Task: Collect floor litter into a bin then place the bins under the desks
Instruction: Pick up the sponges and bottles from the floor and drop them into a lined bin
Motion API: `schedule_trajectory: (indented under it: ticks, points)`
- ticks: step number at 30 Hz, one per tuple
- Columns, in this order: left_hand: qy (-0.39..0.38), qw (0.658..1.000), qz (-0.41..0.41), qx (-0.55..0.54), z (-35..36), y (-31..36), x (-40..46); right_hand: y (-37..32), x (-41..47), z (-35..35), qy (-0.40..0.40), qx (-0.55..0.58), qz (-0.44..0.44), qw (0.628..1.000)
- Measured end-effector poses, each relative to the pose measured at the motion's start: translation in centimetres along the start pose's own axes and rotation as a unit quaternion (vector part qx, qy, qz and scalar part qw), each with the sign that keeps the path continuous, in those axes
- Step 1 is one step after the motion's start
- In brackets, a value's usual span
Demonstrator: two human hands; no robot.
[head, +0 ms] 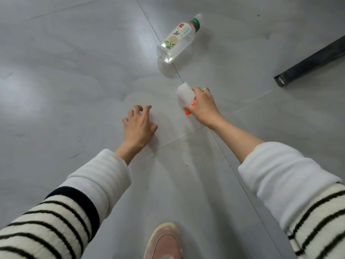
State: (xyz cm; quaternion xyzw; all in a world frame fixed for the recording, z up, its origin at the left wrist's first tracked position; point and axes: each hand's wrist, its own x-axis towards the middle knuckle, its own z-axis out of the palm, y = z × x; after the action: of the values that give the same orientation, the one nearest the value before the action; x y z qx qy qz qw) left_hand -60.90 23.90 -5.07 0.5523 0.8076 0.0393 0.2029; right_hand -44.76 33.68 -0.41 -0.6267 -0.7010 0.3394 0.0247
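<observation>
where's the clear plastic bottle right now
In the head view, the clear plastic bottle lies on its side on the grey floor, upper centre, just beyond the right hand and left of the dark bar.

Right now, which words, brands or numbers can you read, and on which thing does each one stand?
None can be read.
Bottle label: a red logo square, leaf pictures and faint print, all too blurred to read.
Green neck band: print too small.
Item in the right hand: no text shows.

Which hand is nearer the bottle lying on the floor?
Right. The right hand, gripping a white and orange item, is just below the bottle. The left hand hangs lower and further left, empty.
</observation>
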Motion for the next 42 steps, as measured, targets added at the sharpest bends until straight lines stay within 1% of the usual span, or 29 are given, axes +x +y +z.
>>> schedule_trajectory:
  ticks: [3,5,7,11,13,15,17,19,21,26,31,33,36,38,40,42]
  points:
    - [-0.001,0.999,0.008,0.034,0.7,-1.0,1.0,-0.7,2.3,1.4,-0.005,-0.066,0.028,0.997]
    - [0.010,1.000,0.011,0.021,0.7,-1.2,2.1,-0.7,3.4,1.6,0.006,-0.099,0.048,0.994]
    - [0.043,0.999,0.023,-0.011,0.0,-0.5,4.2,-0.5,4.3,1.1,0.006,-0.136,0.056,0.989]
    - [0.106,0.992,0.029,-0.068,-3.0,3.5,10.5,0.6,4.9,0.8,0.003,-0.206,0.053,0.977]
    - [0.113,0.991,0.040,-0.059,-4.0,5.4,12.9,1.2,4.1,1.7,-0.005,-0.262,0.035,0.965]
    - [0.122,0.990,0.061,-0.026,-4.6,7.1,16.0,2.6,4.1,1.6,-0.012,-0.273,0.028,0.961]
    - [0.123,0.991,0.054,-0.002,-5.1,8.1,18.8,4.4,4.2,0.4,-0.029,-0.242,0.057,0.968]
    - [0.093,0.995,0.042,0.017,-4.7,8.5,20.6,6.3,4.1,-0.7,-0.038,-0.197,0.106,0.974]
    - [0.072,0.997,0.034,0.007,-3.3,8.1,20.5,7.0,3.8,-1.0,-0.045,-0.179,0.125,0.975]
    - [0.104,0.992,0.012,-0.066,-0.7,8.2,17.4,7.0,4.0,-0.8,-0.043,-0.163,0.126,0.978]
    - [0.078,0.990,0.013,-0.116,0.5,7.8,12.1,7.2,3.3,-0.7,-0.043,-0.132,0.123,0.983]
    - [0.065,0.989,0.010,-0.135,1.1,7.7,8.8,7.6,1.4,-0.7,-0.027,-0.090,0.152,0.984]
    - [0.034,0.983,-0.020,-0.180,2.1,8.0,4.3,9.1,-1.6,-1.3,0.010,0.001,0.235,0.972]
    - [0.006,0.975,-0.029,-0.221,2.1,8.9,1.6,10.6,-3.8,-3.1,0.036,0.029,0.255,0.966]
    - [-0.019,0.971,-0.017,-0.237,1.6,10.2,-0.1,12.0,-5.2,-5.6,0.056,0.046,0.259,0.963]
    - [-0.053,0.969,0.021,-0.241,0.6,12.6,-1.8,13.8,-7.6,-9.2,0.072,0.058,0.260,0.961]
